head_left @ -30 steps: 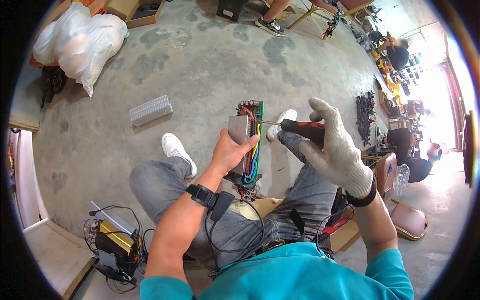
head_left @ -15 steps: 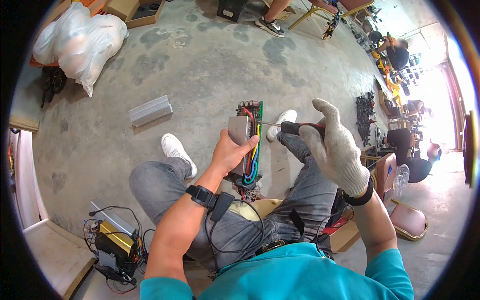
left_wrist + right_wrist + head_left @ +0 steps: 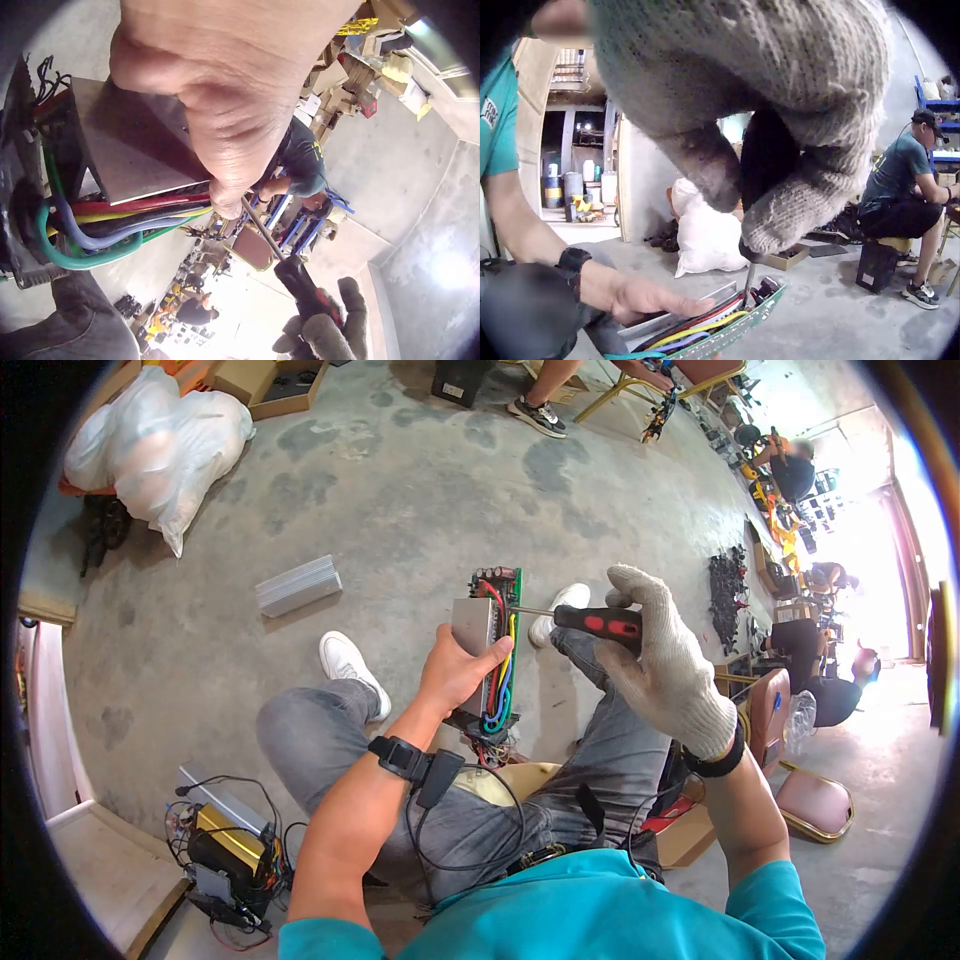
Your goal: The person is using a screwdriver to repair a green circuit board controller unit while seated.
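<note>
My bare left hand [image 3: 455, 674] grips a circuit board assembly [image 3: 473, 628] above my lap, with the thumb over its wires. A flat grey metal block covers one side, and red, yellow, blue and green wires [image 3: 105, 236] run beside it. A green board [image 3: 761, 311] carrying several round capacitors forms the other edge. In my gloved right hand [image 3: 668, 665] is a screwdriver with a black and red handle [image 3: 600, 623], held between thumb and fingers. Its shaft [image 3: 532, 610] points left, and the tip reaches in among the parts near the board's far end, where it is hidden.
A silver finned metal casing [image 3: 298, 586] lies on the concrete floor ahead. At my left sits a gold and black device [image 3: 232, 835] with tangled cables. White plastic bags [image 3: 160, 450] stand at the far left. A seated person [image 3: 904, 195] is across the room.
The right hand's fingers shift around the screwdriver handle, which has turned so its red patches face up. The left hand and the board keep nearly the same place.
</note>
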### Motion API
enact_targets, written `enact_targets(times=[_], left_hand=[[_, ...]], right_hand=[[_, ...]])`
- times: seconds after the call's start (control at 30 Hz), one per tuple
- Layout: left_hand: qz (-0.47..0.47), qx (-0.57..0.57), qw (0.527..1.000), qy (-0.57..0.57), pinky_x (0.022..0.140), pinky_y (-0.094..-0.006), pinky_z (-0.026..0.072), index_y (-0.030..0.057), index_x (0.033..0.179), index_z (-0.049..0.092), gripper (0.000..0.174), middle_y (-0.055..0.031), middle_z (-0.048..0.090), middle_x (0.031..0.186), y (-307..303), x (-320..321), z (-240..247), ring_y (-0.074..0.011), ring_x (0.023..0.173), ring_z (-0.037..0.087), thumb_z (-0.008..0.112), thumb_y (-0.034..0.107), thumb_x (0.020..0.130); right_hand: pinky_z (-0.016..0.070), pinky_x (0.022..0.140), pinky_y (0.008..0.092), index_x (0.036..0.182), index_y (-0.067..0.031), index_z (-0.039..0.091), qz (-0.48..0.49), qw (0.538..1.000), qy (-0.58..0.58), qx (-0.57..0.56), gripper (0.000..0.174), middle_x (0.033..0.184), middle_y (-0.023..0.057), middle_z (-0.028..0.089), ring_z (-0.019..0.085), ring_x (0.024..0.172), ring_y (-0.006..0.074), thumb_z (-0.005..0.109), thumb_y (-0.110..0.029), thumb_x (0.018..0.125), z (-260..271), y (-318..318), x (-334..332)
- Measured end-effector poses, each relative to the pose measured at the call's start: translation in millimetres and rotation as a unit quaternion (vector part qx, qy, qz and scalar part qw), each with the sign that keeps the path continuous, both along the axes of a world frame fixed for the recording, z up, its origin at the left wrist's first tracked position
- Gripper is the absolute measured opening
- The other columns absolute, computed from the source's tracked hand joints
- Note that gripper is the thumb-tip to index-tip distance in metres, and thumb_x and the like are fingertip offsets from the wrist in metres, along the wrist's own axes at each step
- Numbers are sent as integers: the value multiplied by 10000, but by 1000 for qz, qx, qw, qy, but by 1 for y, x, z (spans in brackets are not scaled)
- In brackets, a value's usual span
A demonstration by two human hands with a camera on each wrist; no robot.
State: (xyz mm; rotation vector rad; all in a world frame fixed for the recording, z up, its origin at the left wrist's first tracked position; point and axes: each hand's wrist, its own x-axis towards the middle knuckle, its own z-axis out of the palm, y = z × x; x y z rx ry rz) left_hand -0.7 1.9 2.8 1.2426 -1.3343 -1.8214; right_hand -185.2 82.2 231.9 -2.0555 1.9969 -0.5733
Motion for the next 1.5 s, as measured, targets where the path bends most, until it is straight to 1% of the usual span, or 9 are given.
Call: enact_targets(times=[0.13,0.33,0.53,0.77,0.83,1.07,1.17,1.37,1.5], left_hand=[[-3,-10,1000,-2,912,-388,580,-127,1287,491,946,-257,697,1191,1,-1,1,-306,1081,722,901,581,811],[-7,9,1000,-16,896,-397,588,-124,1274,492,941,-257,695,1186,0,-1,1,-313,1066,725,904,582,808],[0,-2,1000,-6,890,-403,590,-120,1279,487,940,-260,694,1190,1,-3,-8,-317,1065,726,904,579,809],[-1,9,1000,1,901,-410,587,-118,1288,486,939,-262,695,1197,0,-4,-9,-324,1072,725,906,571,808],[4,-3,1000,2,915,-408,581,-121,1293,485,950,-270,696,1206,1,-4,-7,-331,1086,724,900,582,808],[-2,-4,1000,1,903,-407,582,-119,1285,490,948,-248,689,1198,1,-4,-12,-316,1068,720,892,596,811],[-5,3,1000,-6,892,-394,585,-118,1276,491,941,-241,688,1191,2,-3,-5,-299,1064,717,897,592,811],[5,31,999,19,877,-379,587,-116,1268,494,905,-218,689,1172,2,-1,11,-264,1038,711,901,560,825],[-8,24,999,24,907,-359,562,-116,1333,483,884,-184,668,1186,2,-3,7,-224,1071,667,868,535,873]], right_hand=[[583,872,425,1481,-21,424,-97,993,-27,55,625,1072,156,706,740,962,363,755,-94,957,4,-1,5],[590,877,429,1470,-27,428,17,999,48,-4,610,1036,157,734,752,960,361,751,-86,956,-1,-1,-8],[592,877,434,1454,-31,443,-97,994,-15,43,603,1105,170,707,740,1006,363,763,-67,943,2,-2,4],[585,881,426,1460,-16,431,7,999,34,-17,594,1098,176,710,738,1018,359,748,-125,969,1,-3,-2],[582,897,428,1454,-25,444,-127,987,-54,85,616,1143,189,672,725,1043,365,777,-108,943,6,-7,5],[584,875,416,1447,-20,442,4,1000,-2,-10,598,1112,181,688,735,1019,347,764,-124,954,-2,-1,-4],[586,873,421,1450,-28,442,-106,991,-48,60,614,1124,193,682,741,1008,356,777,-94,939,3,-5,2],[586,865,409,1470,-17,416,-3,1000,-28,-13,639,1099,175,699,746,1004,345,772,-141,954,-8,1,-5],[586,866,403,1469,-18,420,-88,992,-73,49,638,1096,170,702,747,1007,341,773,-131,950,1,-3,1]])
